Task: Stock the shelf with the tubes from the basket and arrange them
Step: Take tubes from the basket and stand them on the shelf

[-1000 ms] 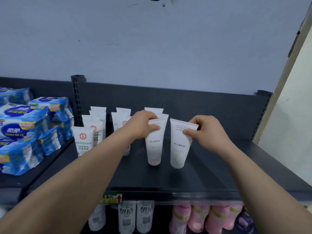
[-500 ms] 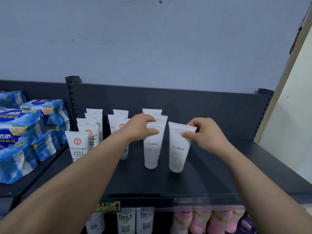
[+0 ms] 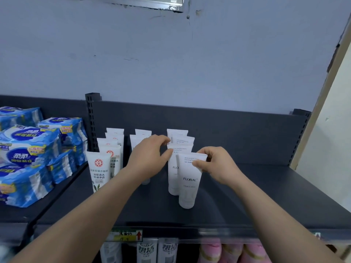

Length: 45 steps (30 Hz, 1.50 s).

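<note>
On the dark shelf [image 3: 247, 196] several white tubes stand cap-down in rows. The front FLORAL tube [image 3: 188, 186] stands at the head of the right row, and my right hand [image 3: 216, 164] pinches its top right corner. Just behind it is a second FLORAL tube [image 3: 173, 179]; my left hand [image 3: 150, 154] pinches its top left corner between thumb and fingertips. More FLORAL tubes [image 3: 182, 139] stand behind them. Two rows of red-logo tubes [image 3: 98, 168] stand to the left, the middle row partly hidden by my left hand. No basket is in view.
Blue tissue packs [image 3: 28, 149] are stacked on the neighbouring shelf at the left. The shelf's back panel [image 3: 228, 130] rises behind the tubes. Below the front edge with its price label [image 3: 125, 235] stand white bottles [image 3: 148, 251] and pink items [image 3: 228, 251]. The shelf's right half is bare.
My right hand has brought its FLORAL tube from beside the row to in front of the tube my left hand holds. The view has tilted upward.
</note>
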### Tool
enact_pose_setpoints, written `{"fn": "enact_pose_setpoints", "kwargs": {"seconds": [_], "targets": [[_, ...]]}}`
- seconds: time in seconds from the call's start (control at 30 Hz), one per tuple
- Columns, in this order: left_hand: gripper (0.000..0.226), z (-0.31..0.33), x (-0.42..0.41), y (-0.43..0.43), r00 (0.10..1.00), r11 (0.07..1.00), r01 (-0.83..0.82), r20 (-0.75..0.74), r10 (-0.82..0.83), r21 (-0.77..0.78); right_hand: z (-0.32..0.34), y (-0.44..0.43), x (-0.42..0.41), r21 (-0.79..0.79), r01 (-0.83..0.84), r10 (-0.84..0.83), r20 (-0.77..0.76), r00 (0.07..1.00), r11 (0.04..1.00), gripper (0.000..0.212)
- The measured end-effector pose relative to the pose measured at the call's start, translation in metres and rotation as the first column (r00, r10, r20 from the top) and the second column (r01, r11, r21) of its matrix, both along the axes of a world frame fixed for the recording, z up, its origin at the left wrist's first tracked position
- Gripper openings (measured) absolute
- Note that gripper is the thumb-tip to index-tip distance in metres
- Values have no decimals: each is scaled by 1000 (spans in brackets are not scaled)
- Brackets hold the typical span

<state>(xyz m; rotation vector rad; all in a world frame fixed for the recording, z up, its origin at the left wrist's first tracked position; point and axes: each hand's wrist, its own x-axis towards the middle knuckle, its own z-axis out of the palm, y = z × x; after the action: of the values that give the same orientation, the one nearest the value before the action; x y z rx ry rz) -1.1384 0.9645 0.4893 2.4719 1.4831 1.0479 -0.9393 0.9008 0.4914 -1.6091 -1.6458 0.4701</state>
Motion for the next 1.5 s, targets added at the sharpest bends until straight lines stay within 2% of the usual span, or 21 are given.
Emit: {"fn": "enact_pose_setpoints", "kwargs": {"seconds": [0.17, 0.3, 0.43, 0.53, 0.6, 0.67, 0.8, 0.97, 1.2, 1.33, 1.5], "targets": [[38, -2, -5, -14, 998, 995, -44, -36, 47, 92, -7, 2, -2, 14, -8, 8, 13, 1000, 1000, 5], [39, -3, -11, -24, 996, 993, -58, -61, 64, 106, -8, -4, -1, 47, -26, 23, 74, 997, 999, 31], [40, -4, -19, -36, 988, 990, -96, -110, 107, 102, 0, -17, -5, 161, -29, -18, 277, 961, 986, 50], [41, -1, -26, -49, 981, 985, -131, -128, 145, 111, 5, -27, -14, 252, -70, -56, 462, 885, 965, 49], [41, -1, -33, -60, 978, 981, -147, -130, 163, 129, 6, -34, -24, 291, -113, -64, 535, 842, 950, 40], [41, -4, -45, -72, 969, 974, -164, -161, 189, 155, 2, -39, -38, 335, -169, -61, 579, 813, 927, 36], [39, -14, -83, -101, 942, 952, -219, -209, 264, 215, -14, -44, -76, 392, -306, 4, 610, 792, 868, 43], [46, -39, -153, -139, 879, 916, -363, -265, 397, 169, -40, -48, -146, 352, -472, 171, 627, 760, 808, 41], [47, -89, -268, -201, 750, 799, -600, -322, 578, 37, -98, -51, -269, 165, -691, 442, 660, 607, 704, 49], [46, -127, -337, -236, 665, 710, -704, -388, 638, -39, -133, -63, -338, 121, -758, 521, 657, 545, 641, 43], [37, -180, -425, -267, 617, 627, -767, -432, 658, -140, -182, -71, -430, 30, -803, 626, 608, 488, 596, 31]]}}
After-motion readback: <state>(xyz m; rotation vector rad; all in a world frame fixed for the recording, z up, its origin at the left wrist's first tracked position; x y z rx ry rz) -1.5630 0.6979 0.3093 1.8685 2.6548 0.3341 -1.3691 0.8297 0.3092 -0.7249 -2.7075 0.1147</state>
